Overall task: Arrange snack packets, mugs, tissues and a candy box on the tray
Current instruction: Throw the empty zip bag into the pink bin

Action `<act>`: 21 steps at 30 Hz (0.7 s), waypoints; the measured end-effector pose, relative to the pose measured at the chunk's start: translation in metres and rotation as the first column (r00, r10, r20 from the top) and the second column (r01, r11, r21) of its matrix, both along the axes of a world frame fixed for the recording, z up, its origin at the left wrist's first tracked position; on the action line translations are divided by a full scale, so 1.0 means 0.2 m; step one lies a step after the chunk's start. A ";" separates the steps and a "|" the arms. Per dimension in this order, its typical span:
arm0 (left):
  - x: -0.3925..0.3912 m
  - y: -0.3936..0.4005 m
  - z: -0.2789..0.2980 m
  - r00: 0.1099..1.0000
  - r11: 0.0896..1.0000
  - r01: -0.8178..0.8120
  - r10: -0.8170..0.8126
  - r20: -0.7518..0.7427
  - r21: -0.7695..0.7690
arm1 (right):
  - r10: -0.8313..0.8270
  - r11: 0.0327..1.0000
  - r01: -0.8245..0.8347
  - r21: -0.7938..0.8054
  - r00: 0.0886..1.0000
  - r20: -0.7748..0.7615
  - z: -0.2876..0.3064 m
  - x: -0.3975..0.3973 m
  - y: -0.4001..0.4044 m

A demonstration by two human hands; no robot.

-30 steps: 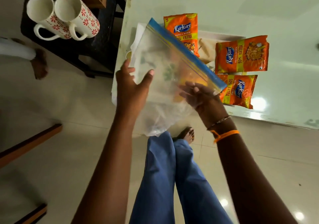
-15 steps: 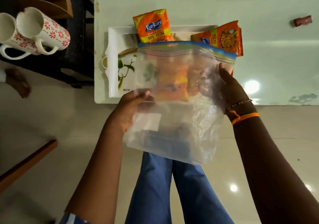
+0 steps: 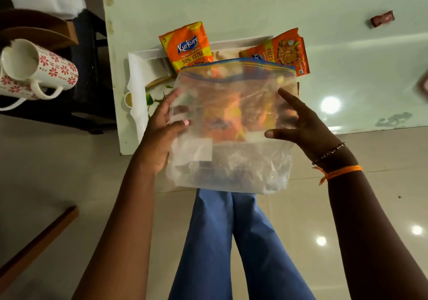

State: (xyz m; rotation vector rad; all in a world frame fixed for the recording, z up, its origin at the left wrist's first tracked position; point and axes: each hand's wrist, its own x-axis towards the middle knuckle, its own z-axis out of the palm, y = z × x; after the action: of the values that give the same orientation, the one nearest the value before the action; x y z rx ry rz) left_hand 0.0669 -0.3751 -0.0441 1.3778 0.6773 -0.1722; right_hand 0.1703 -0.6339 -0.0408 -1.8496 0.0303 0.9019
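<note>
Clear crinkly zip-lock bag (image 3: 231, 126), pinched by left hand (image 3: 159, 135) and right hand (image 3: 303, 126), blocked white tray (image 3: 136, 96); Kurkure packets (image 3: 187, 45) at 12, floral mugs (image 3: 39, 68) at 9.

A clear zip bag (image 3: 231, 126) hung between the left hand (image 3: 159, 133) and the right hand (image 3: 303, 126), held at both side edges and blocking the way straight ahead to the near part of the white tray (image 3: 136, 86). Beyond the bag, two orange snack packets (image 3: 187, 45) (image 3: 282, 49) covered the tray's far side, one leaning over the rim. The table (image 3: 254, 3) lay bare past the packets and off beyond the right hand, save a small brown wrapper (image 3: 382, 18) far off. Outside the left hand, a strip of tray showed open; further that way, two mugs (image 3: 39, 68) and white tissues (image 3: 48, 1) crowded a dark stand (image 3: 92, 68).
</note>
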 end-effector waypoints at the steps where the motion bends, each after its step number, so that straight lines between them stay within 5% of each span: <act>1: 0.00 0.02 0.01 0.996 0.994 0.093 -0.092 -0.021 0.054 | 0.034 0.998 -0.033 -0.057 0.999 0.021 0.01 0.01 0.01; 5: 0.06 0.09 0.03 0.954 0.916 0.284 -0.240 -0.178 0.283 | 0.291 0.908 -0.221 -0.356 0.943 0.158 0.05 0.08 0.06; 8: 0.11 0.12 0.08 0.938 0.787 0.344 -0.267 -0.220 0.513 | 0.375 0.841 -0.206 -0.500 0.888 0.266 0.11 0.12 0.10; 13: 0.22 0.11 0.16 0.978 0.630 0.172 -0.015 -0.210 0.757 | 0.375 0.843 -0.041 -0.536 0.760 0.531 0.19 0.13 0.22; 15: 0.27 0.05 0.22 0.961 0.791 0.074 0.106 -0.256 0.607 | 0.339 0.885 0.017 -0.465 0.661 0.669 0.24 0.10 0.30; 17: 0.32 -0.04 0.30 0.932 0.980 -0.128 0.172 -0.319 0.154 | 0.349 0.901 0.018 -0.434 0.565 0.748 0.29 0.05 0.39; 19: 0.35 -0.11 0.32 0.937 0.946 -0.214 0.129 -0.323 -0.243 | 0.396 0.904 -0.066 -0.422 0.501 0.770 0.32 -0.04 0.50; 21: 0.37 -0.13 0.29 0.936 0.885 -0.289 0.183 -0.300 -0.364 | 0.487 0.870 -0.176 -0.461 0.453 0.747 0.33 -0.12 0.57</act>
State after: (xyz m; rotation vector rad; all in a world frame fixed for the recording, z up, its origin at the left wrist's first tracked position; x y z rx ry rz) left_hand 0.1415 -0.4014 0.0140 0.8710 0.9647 -0.2814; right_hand 0.1459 -0.5205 0.0257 -2.4957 -0.9068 0.1138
